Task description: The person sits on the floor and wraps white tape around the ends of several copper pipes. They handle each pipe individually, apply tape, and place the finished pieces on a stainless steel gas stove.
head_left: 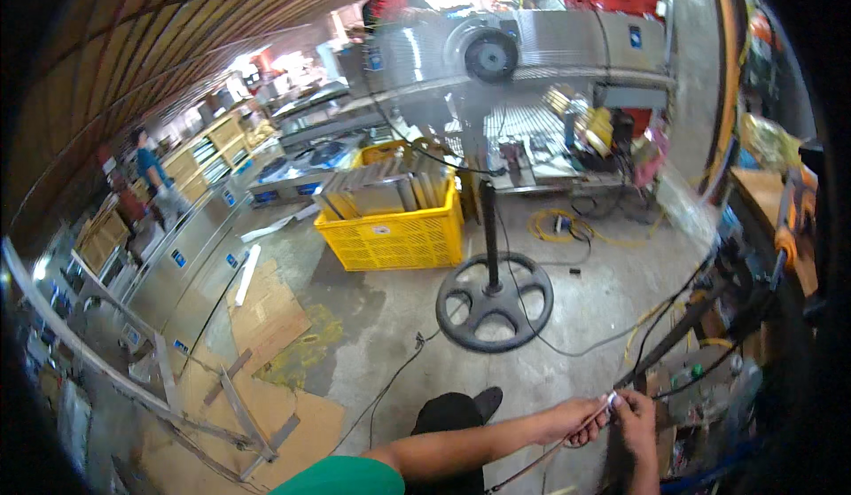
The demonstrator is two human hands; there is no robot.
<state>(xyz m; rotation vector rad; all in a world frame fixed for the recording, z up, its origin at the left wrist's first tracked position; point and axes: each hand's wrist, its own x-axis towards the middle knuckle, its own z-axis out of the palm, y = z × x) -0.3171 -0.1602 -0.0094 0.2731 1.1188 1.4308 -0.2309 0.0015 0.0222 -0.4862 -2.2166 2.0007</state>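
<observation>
A crate and a pedestal fan stood mid-floor, with a long bench behind them.
Upright plates sat in the crate; the fan's base rested to its right and nearer the wearer, while a coiled cable lay on the floor farther right, before the bench, whose lower level held loose goods. To the left, cardboard covered the floor, and a frame seemed to stand on it, though the bent rim made its footing hard to judge. At lower right, the left hand and right hand met around the upper end of a rod, which ran down leftward to the lower edge. A side table flanked them, beyond and to the right.
</observation>
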